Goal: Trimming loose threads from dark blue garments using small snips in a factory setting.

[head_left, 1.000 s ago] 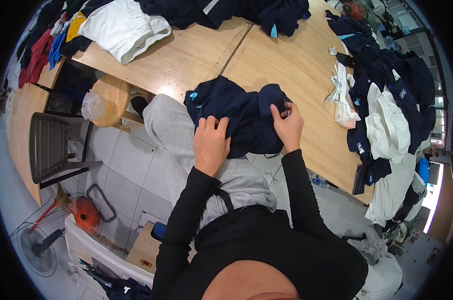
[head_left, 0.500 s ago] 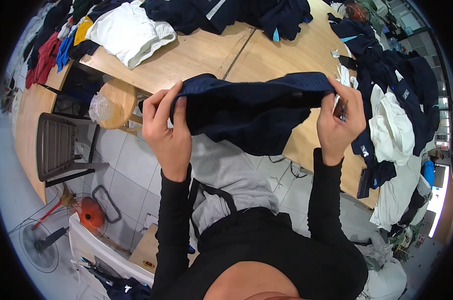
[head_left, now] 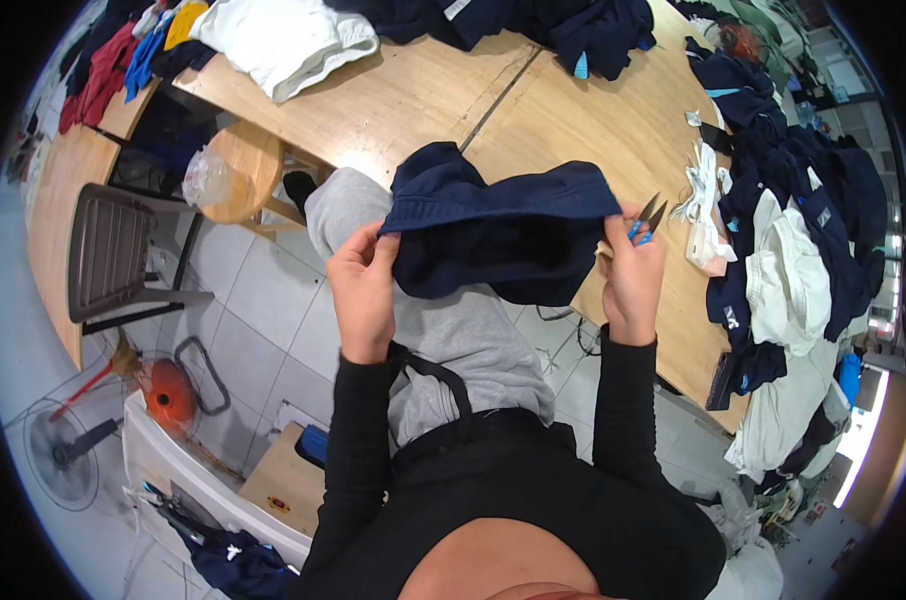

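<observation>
A navy blue garment (head_left: 493,205) hangs stretched between my hands over my lap, its stitched band facing me and its dark opening showing. My left hand (head_left: 364,295) pinches the band at its left end, thumb against the fabric. At the other end my right hand (head_left: 633,285) grips the band's corner. The same hand also holds small scissors (head_left: 649,222) with blue handles, their dark blades pointing up and slightly apart. Whether the garment is shorts or something else, I cannot tell.
Before me spreads a wooden table (head_left: 393,110) with white shorts (head_left: 278,45) and navy clothes (head_left: 583,35) at its far side. White scraps (head_left: 706,200) and a pile of garments (head_left: 833,215) lie right. A stool (head_left: 248,175), chair (head_left: 123,255) and fan (head_left: 61,450) stand left.
The garment and both hands have come lower in view, and the hands are closer together. The scissors in my right hand now show plainly, pointing up.
</observation>
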Available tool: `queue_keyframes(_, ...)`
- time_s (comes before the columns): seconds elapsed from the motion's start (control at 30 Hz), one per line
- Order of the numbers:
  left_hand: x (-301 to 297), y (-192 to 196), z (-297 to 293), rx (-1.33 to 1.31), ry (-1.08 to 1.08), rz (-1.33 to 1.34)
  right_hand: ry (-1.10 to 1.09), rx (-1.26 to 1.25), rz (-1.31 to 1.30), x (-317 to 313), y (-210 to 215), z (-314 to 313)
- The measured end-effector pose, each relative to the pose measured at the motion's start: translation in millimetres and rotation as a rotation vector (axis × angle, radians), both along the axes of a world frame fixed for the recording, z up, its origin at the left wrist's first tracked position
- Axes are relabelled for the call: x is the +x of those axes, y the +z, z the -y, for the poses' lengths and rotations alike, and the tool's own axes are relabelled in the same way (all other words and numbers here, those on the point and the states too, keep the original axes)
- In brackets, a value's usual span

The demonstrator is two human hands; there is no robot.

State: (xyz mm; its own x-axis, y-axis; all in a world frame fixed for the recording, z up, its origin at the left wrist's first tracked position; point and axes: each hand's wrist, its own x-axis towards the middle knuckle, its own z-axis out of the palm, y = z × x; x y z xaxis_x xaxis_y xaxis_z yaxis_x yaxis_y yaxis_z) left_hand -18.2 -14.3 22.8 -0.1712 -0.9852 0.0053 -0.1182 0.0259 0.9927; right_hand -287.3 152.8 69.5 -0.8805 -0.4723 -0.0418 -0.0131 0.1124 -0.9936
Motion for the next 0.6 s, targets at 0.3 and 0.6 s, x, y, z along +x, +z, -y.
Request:
queue_keyframes(0.3, 87.0, -15.8, 4.7, 1.110, -0.113, -0.940, 0.195, -0.237, 0.986, -17.1, 24.6, -48.4)
queue_keyframes(0.6, 101.3, 27.6, -14.7, 0.643, 0.004, -0.903, 0.165, -0.164, 0.578, 3.1, 77.0, -42.2)
